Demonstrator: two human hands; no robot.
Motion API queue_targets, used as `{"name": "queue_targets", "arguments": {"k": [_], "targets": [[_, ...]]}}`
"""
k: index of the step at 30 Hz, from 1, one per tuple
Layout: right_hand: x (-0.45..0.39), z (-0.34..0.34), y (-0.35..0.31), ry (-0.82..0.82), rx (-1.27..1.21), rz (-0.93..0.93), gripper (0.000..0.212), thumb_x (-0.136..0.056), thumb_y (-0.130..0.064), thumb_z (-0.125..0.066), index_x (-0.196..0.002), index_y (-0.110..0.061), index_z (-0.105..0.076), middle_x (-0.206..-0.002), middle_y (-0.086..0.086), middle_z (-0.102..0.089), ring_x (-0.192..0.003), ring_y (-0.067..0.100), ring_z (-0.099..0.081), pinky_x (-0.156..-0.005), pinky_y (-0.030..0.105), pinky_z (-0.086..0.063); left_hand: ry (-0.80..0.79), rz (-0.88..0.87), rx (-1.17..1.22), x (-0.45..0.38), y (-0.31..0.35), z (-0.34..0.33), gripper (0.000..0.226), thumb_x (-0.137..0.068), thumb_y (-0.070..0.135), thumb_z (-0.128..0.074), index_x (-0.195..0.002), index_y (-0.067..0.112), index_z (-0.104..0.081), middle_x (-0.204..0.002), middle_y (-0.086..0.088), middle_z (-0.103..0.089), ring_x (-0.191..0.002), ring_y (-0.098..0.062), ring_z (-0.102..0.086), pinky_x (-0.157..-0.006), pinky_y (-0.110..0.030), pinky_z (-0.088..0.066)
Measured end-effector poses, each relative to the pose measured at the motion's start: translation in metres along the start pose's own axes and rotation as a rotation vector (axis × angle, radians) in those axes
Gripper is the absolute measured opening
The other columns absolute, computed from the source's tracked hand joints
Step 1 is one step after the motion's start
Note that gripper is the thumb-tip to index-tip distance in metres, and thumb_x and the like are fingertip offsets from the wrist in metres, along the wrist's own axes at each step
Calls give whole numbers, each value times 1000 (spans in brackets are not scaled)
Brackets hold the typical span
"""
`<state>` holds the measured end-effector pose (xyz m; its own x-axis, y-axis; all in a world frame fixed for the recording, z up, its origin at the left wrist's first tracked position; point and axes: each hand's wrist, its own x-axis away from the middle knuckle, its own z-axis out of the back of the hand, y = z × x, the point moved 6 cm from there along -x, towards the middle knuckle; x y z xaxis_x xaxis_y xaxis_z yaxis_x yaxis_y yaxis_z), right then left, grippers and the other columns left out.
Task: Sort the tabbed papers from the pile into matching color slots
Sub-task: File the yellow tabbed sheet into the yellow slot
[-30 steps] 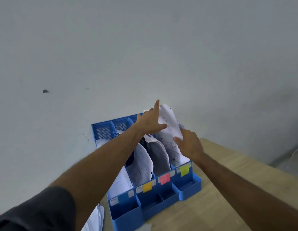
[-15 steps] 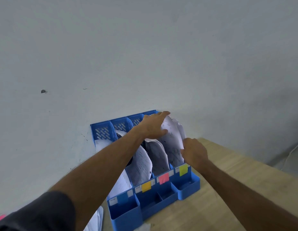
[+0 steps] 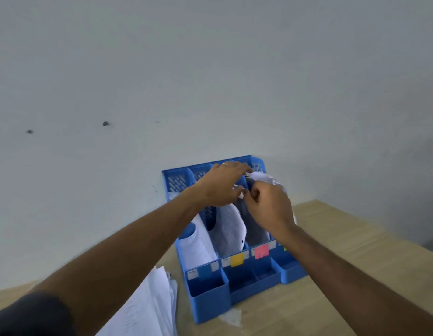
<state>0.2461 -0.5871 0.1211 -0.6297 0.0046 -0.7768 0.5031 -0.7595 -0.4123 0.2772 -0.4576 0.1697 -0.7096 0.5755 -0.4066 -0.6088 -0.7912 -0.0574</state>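
Observation:
A blue slotted organizer stands on the wooden table against the wall. Its front carries a yellow tab and a pink tab; my right forearm hides most of a further tab at the right. White sheets curl in the slots. A crumpled white paper sticks up from the rightmost slot. My left hand reaches over its top edge, fingers above and thumb below. My right hand is curled just beside it and pinches the paper's edge. The pile of papers lies left of the organizer.
The grey wall rises right behind the organizer. The wooden table stretches to the right and front. A scrap of white paper pokes out from under the organizer's front.
The paper has sunk lower into the rightmost slot. My left hand dropped onto its top edge, and my right hand rose from the slot's front to meet it.

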Motion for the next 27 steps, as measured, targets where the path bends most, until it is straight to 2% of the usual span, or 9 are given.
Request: {"name": "queue_targets", "arguments": {"k": [3,6,9,14,17,19,22,25,27], "targets": [[6,-22,-46,-67,-116,42,46,-92,-30,-67,-60,-26,-35,-51,-7,-42,-46,13,-41,-45,32,-28,111,-1,-38,51,-16,28,36,-89,16,-57,-125,23,-58,-121,3,-62,-112,-21,-54,-99,-40,-41],[17,-50,-96,-150,-199,108,41,-94,-31,-66,-64,-25,-39,-53,-4,-46,-49,18,-46,-45,39,-38,199,49,-16,111,-45,48,26,-91,17,-59,-116,20,-62,-108,4,-63,-101,-19,-56,-91,-35,-44],[28,-77,-145,-252,-327,178,39,-94,-29,-67,-65,-22,-43,-52,-5,-45,-46,14,-41,-46,35,-37,243,164,18,171,-79,61,14,-96,22,-61,-110,22,-64,-99,9,-63,-92,-13,-57,-84,-26,-44],[63,-145,-207,-658,-319,241,23,-88,-43,-74,-92,-22,-64,-75,-7,-65,-66,11,-61,-58,31,-50,-8,476,174,274,-151,52,21,-85,36,-82,-96,25,-68,-83,12,-67,-77,-9,-64,-73,-26,-52],[90,-192,-221,-883,-232,263,40,-86,-41,-79,-117,-21,-64,-101,-3,-69,-84,14,-63,-67,28,-45,-195,703,169,336,-190,28,30,-74,29,-91,-94,25,-69,-85,13,-67,-74,-2,-60,-72,-23,-47],[105,-218,-228,-988,-163,315,56,-86,-40,-80,-134,-21,-58,-126,-1,-63,-109,18,-60,-84,31,-48,-269,806,139,372,-208,12,36,-68,25,-94,-94,26,-68,-88,10,-66,-76,-8,-59,-69,-18,-45],[120,-244,-235,-1057,20,411,74,-88,-44,-76,-151,-23,-43,-147,1,-50,-134,26,-39,-107,41,-38,-332,877,144,409,-220,-11,50,-66,29,-95,-108,24,-69,-98,8,-63,-89,-13,-59,-78,-24,-48],[125,-264,-235,-1059,101,422,68,-90,-45,-71,-149,-23,-44,-144,1,-50,-130,27,-37,-105,43,-35,-326,871,157,426,-222,-24,61,-68,39,-94,-120,25,-66,-105,11,-61,-90,-9,-55,-74,-20,-43],[126,-273,-233,-1019,61,402,51,-91,-37,-69,-138,-22,-54,-133,0,-57,-123,24,-40,-99,42,-36,-269,870,183,430,-224,-27,51,-69,36,-93,-112,24,-68,-100,12,-62,-85,-4,-55,-71,-18,-42]]}}
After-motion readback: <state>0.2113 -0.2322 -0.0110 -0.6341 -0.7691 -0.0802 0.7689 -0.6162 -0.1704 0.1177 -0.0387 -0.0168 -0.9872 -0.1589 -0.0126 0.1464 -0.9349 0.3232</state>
